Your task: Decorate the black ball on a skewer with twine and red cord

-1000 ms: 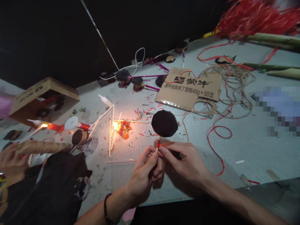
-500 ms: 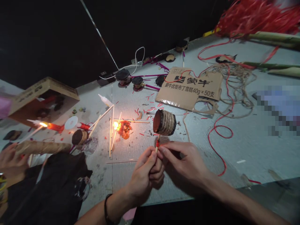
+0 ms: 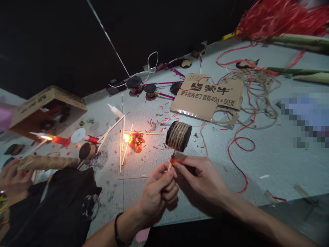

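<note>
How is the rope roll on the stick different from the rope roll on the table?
The roll on the stick is held up in the air, while the other roll sits on the table. The stick roll looks bigger. It is right of the flame; the other is left. Both are wrapped in rope with dark ends.

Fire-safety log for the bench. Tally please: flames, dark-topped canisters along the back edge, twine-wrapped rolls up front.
Flames: 2 (left flame, middle flame)
Dark-topped canisters: 3 (first canister, second canister, third canister)
Twine-wrapped rolls: 3 (held roll between left hand and right hand, bench roll, co-worker's roll)
Total: 8
</note>
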Demonstrator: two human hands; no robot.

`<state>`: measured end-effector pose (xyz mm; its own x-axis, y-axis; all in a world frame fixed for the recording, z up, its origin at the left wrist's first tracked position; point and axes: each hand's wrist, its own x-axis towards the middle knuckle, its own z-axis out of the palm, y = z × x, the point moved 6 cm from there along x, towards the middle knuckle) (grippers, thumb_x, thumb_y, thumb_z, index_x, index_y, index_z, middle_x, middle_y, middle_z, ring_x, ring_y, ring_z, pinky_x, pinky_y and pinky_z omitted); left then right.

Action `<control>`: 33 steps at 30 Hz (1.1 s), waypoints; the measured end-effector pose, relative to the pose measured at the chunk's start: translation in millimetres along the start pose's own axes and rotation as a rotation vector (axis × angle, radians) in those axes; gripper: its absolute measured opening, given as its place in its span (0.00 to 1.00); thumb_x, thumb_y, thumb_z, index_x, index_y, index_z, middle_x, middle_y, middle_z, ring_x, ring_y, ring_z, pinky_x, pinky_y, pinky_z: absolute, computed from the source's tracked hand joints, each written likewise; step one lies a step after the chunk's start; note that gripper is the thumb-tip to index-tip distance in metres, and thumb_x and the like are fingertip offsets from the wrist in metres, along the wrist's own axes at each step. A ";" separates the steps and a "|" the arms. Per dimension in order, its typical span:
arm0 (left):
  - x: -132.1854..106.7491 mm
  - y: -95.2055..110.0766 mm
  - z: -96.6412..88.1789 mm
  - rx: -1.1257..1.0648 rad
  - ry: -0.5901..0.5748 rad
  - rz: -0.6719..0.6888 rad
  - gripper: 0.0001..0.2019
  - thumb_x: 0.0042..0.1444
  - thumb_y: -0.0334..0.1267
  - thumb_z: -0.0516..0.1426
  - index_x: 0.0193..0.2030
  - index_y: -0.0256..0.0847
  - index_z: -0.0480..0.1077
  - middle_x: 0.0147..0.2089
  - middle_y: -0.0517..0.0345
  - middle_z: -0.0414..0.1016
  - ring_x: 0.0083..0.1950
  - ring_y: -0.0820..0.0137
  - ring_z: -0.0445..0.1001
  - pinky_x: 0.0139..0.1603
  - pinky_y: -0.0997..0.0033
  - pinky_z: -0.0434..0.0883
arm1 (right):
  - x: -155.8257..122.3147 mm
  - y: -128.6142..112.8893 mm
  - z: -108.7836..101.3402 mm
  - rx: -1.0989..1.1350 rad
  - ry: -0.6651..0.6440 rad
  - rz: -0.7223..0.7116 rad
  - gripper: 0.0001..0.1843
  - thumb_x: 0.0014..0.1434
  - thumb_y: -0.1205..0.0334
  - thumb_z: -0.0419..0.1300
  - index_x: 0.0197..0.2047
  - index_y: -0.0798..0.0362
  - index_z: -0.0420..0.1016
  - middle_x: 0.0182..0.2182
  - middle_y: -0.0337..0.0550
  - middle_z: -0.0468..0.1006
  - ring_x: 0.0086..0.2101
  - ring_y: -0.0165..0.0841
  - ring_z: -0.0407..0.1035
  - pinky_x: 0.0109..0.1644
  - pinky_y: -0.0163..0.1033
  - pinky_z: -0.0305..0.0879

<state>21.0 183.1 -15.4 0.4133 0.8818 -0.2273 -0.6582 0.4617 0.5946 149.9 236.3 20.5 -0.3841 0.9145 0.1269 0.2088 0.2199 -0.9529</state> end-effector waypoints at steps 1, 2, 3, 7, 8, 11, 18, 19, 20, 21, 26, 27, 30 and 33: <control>0.2 0.0 0.4 0.000 -0.002 0.003 0.08 0.77 0.40 0.59 0.46 0.39 0.72 0.22 0.75 0.45 0.18 0.80 0.38 0.18 0.83 0.51 | -0.1 0.1 0.0 0.010 -0.001 0.001 0.15 0.74 0.63 0.60 0.35 0.50 0.83 0.30 0.38 0.86 0.30 0.30 0.77 0.38 0.35 0.68; 0.5 0.1 1.0 -0.001 -0.003 0.007 0.08 0.77 0.40 0.59 0.46 0.39 0.73 0.22 0.75 0.45 0.18 0.80 0.38 0.18 0.83 0.51 | -0.3 0.3 0.0 0.019 -0.003 0.001 0.16 0.74 0.63 0.60 0.34 0.50 0.82 0.30 0.37 0.86 0.30 0.30 0.77 0.37 0.34 0.68; 1.0 0.2 1.9 -0.003 -0.007 0.013 0.09 0.77 0.40 0.58 0.46 0.38 0.74 0.22 0.75 0.46 0.18 0.80 0.38 0.18 0.83 0.50 | -0.4 0.2 0.0 0.027 -0.007 -0.002 0.17 0.74 0.63 0.60 0.32 0.50 0.81 0.29 0.37 0.85 0.30 0.30 0.76 0.37 0.34 0.68; 2.9 0.9 5.3 -0.005 -0.024 0.039 0.11 0.79 0.40 0.56 0.46 0.37 0.76 0.22 0.74 0.46 0.18 0.80 0.39 0.18 0.82 0.50 | -1.1 0.3 -0.2 0.036 -0.012 -0.009 0.19 0.75 0.61 0.59 0.29 0.49 0.79 0.29 0.37 0.85 0.29 0.30 0.77 0.38 0.34 0.69; 3.3 1.0 5.7 -0.003 -0.026 0.047 0.12 0.79 0.40 0.55 0.46 0.37 0.76 0.22 0.74 0.46 0.18 0.80 0.39 0.18 0.82 0.50 | -1.0 0.2 -0.4 0.041 -0.009 -0.012 0.19 0.75 0.61 0.59 0.30 0.49 0.79 0.30 0.37 0.86 0.30 0.31 0.77 0.39 0.34 0.70; 3.8 0.9 6.8 0.002 -0.036 0.060 0.13 0.79 0.40 0.54 0.46 0.37 0.76 0.22 0.73 0.46 0.18 0.79 0.39 0.18 0.82 0.50 | 0.1 0.2 -0.9 0.059 0.001 -0.017 0.17 0.74 0.62 0.60 0.33 0.49 0.82 0.32 0.38 0.88 0.32 0.31 0.79 0.41 0.34 0.71; 5.1 -0.3 8.0 0.020 -0.056 0.070 0.15 0.80 0.42 0.53 0.46 0.37 0.77 0.22 0.73 0.46 0.18 0.79 0.41 0.19 0.82 0.51 | 0.4 2.1 -0.5 0.050 -0.018 0.010 0.18 0.75 0.61 0.60 0.31 0.49 0.80 0.30 0.36 0.85 0.30 0.30 0.76 0.39 0.34 0.68; 5.1 -0.3 7.5 0.019 -0.052 0.069 0.16 0.81 0.43 0.53 0.46 0.37 0.77 0.22 0.73 0.46 0.18 0.79 0.40 0.19 0.82 0.51 | 0.1 1.9 -0.7 0.053 -0.018 0.011 0.18 0.75 0.61 0.60 0.31 0.49 0.80 0.29 0.36 0.85 0.30 0.29 0.76 0.39 0.34 0.68; 4.8 -0.3 7.0 0.018 -0.047 0.066 0.16 0.81 0.43 0.53 0.45 0.37 0.77 0.22 0.73 0.45 0.18 0.79 0.40 0.19 0.82 0.51 | -0.1 1.7 -0.8 0.061 -0.018 0.011 0.18 0.75 0.60 0.60 0.31 0.49 0.81 0.29 0.36 0.85 0.30 0.29 0.76 0.39 0.34 0.68; 4.4 -0.3 6.4 0.016 -0.042 0.060 0.17 0.81 0.44 0.53 0.45 0.36 0.77 0.22 0.74 0.45 0.18 0.79 0.40 0.19 0.82 0.51 | -0.3 1.6 -0.7 0.072 -0.021 0.014 0.18 0.75 0.60 0.60 0.32 0.49 0.81 0.30 0.36 0.85 0.30 0.29 0.76 0.39 0.34 0.68; 1.1 -2.7 4.8 -0.023 -0.018 0.010 0.17 0.80 0.44 0.54 0.43 0.37 0.77 0.21 0.74 0.44 0.17 0.80 0.38 0.18 0.83 0.50 | 0.3 3.1 1.6 0.092 -0.044 0.039 0.20 0.76 0.58 0.59 0.31 0.49 0.79 0.29 0.36 0.83 0.30 0.30 0.74 0.38 0.35 0.67; 0.7 -3.6 4.8 -0.033 -0.013 0.004 0.17 0.80 0.45 0.53 0.43 0.37 0.77 0.21 0.74 0.44 0.17 0.80 0.38 0.18 0.83 0.51 | 0.6 3.7 1.9 0.088 -0.047 0.045 0.20 0.76 0.58 0.59 0.30 0.49 0.79 0.28 0.36 0.83 0.30 0.30 0.73 0.38 0.35 0.66; -0.1 -6.5 6.2 -0.050 -0.025 -0.011 0.18 0.80 0.46 0.53 0.45 0.38 0.77 0.21 0.75 0.45 0.17 0.80 0.39 0.18 0.83 0.52 | 0.9 6.1 3.3 0.090 -0.066 0.070 0.21 0.76 0.59 0.59 0.28 0.49 0.77 0.26 0.35 0.81 0.29 0.29 0.72 0.37 0.35 0.65; -0.8 -7.6 7.8 -0.055 -0.051 -0.032 0.18 0.80 0.47 0.53 0.45 0.37 0.77 0.21 0.75 0.46 0.16 0.81 0.39 0.17 0.83 0.52 | -0.1 8.2 4.9 0.112 -0.096 0.089 0.23 0.76 0.57 0.58 0.27 0.50 0.77 0.24 0.35 0.79 0.28 0.29 0.70 0.36 0.35 0.64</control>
<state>30.6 178.1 -13.7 0.4650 0.8613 -0.2049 -0.6774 0.4952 0.5439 147.2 236.3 11.3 -0.4537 0.8910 0.0187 0.1464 0.0952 -0.9846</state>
